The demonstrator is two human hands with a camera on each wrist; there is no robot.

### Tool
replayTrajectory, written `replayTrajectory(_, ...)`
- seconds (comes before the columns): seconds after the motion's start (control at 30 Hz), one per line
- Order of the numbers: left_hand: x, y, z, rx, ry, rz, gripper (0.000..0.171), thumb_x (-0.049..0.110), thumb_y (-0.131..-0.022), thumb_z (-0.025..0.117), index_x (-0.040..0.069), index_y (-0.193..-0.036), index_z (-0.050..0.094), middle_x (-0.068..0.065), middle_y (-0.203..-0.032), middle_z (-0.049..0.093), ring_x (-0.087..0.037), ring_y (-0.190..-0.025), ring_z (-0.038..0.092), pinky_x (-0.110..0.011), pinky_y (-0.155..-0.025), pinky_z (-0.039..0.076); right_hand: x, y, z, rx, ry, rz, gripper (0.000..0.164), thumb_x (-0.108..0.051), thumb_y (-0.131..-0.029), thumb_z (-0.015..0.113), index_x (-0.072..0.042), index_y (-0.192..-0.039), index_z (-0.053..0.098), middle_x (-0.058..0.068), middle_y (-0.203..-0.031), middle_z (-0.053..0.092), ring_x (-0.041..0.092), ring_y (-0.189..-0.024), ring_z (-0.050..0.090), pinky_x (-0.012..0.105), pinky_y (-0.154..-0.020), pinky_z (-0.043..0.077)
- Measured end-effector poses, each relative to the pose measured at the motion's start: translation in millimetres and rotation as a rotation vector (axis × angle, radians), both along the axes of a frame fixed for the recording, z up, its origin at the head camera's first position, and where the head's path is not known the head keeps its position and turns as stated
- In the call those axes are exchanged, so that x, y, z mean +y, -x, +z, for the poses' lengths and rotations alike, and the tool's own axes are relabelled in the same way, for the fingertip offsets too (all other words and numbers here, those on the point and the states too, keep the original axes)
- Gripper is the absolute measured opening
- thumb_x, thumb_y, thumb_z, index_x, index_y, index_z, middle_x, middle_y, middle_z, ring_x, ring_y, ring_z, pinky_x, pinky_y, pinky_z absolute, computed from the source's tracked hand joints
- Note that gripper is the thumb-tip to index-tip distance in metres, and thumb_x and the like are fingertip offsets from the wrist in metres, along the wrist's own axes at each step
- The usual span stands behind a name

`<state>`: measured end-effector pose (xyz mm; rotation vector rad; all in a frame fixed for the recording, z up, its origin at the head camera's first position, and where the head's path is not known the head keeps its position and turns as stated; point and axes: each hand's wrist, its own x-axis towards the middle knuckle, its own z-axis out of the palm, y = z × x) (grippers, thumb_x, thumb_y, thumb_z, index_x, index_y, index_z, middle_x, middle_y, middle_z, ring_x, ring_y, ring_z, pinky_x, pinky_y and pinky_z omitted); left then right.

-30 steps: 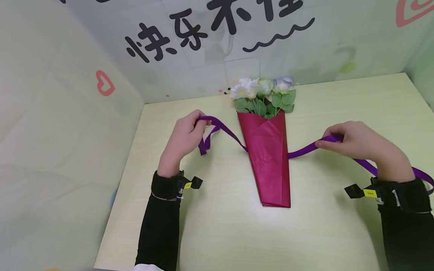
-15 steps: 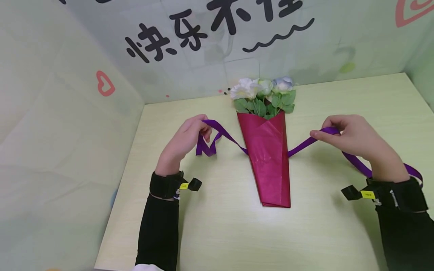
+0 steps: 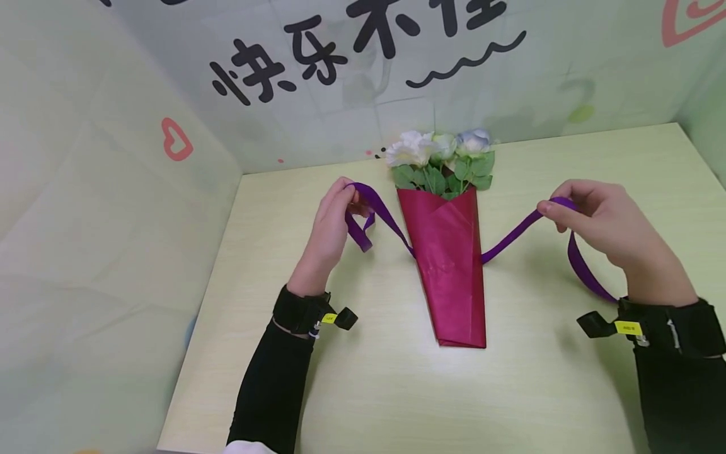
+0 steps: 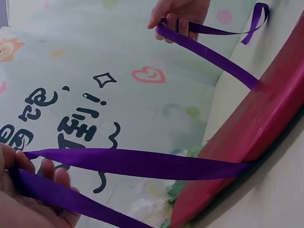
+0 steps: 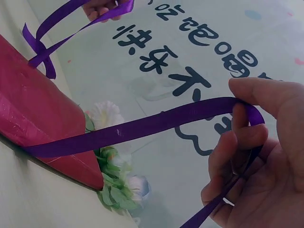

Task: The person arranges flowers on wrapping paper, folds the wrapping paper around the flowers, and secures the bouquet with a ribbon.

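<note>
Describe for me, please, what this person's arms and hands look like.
The left hand and right hand are bare. The left sleeve and right sleeve are black. A black left wristband and black right wristband each carry a small black block and a yellow label.

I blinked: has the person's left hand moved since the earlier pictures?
Yes; in the head view, the left hand has shifted right, toward the unmoved bouquet.
</note>
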<state>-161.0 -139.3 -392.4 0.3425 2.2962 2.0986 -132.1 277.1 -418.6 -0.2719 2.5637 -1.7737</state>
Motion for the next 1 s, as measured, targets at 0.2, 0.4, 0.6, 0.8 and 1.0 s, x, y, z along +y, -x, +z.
replayTrajectory(0.2, -3, 3.9, -6.2, 0.218, 0.371, 0.053, 0.031, 0.017, -0.113, 0.04, 0.001, -0.099, 0.063, -0.01, -0.096, 0.047, -0.026, -0.091, 0.044, -0.035, -0.079, 0.037, -2, 0.2, 1.7, 0.012, 0.05, 0.004, 0.005, -0.004, -0.105, 0.072, -0.003, -0.101, 0.073, 0.001, -0.078, 0.064, 0.017, -0.074, 0.058, 0.037, -0.06, 0.03)
replayTrajectory(0.4, -17, 10.8, -12.0, 0.25, 0.585, 0.194, 0.027, 0.005, -0.111, 0.058, 0.009, -0.122, 0.083, -0.012, -0.099, 0.054, -0.026, -0.092, 0.048, -0.032, -0.072, 0.038, -3, 1.4, -1.2, 0.003, 0.017, 0.009, 0.004, -0.003, -0.105, 0.071, -0.004, -0.104, 0.075, -0.001, -0.083, 0.067, 0.016, -0.075, 0.059, 0.037, -0.06, 0.03)
replayTrajectory(0.6, -12, 18.7, -25.2, -0.016, 0.255, 0.263, 0.028, 0.004, -0.107, 0.067, 0.014, -0.127, 0.084, -0.006, -0.108, 0.076, -0.015, -0.074, 0.059, -0.022, -0.058, 0.046, -3, 1.6, -6.1, -0.026, 0.007, 0.025, 0.004, -0.006, -0.104, 0.074, -0.002, -0.107, 0.075, -0.002, -0.083, 0.068, 0.017, -0.075, 0.059, 0.036, -0.06, 0.033)
replayTrajectory(0.8, -4, 22.5, -36.1, -0.341, -0.247, 0.179, 0.015, 0.014, -0.11, 0.068, 0.0, -0.116, 0.071, -0.014, -0.1, 0.079, -0.021, -0.087, 0.077, -0.029, -0.081, 0.063, -5, 1.9, -6.8, -0.039, -0.002, 0.036, 0.007, -0.008, -0.104, 0.075, -0.003, -0.107, 0.075, -0.002, -0.086, 0.07, 0.018, -0.076, 0.061, 0.033, -0.065, 0.041)
replayTrajectory(1.0, 2, 22.5, -37.4, -0.532, -0.337, 0.132, 0.045, 0.043, -0.115, 0.058, -0.001, -0.113, 0.067, -0.011, -0.105, 0.079, -0.021, -0.101, 0.076, -0.031, -0.093, 0.062, -6, 3.0, -7.8, -0.061, -0.012, 0.048, 0.008, -0.011, -0.105, 0.075, -0.003, -0.108, 0.074, -0.001, -0.085, 0.069, 0.019, -0.076, 0.06, 0.035, -0.062, 0.039)
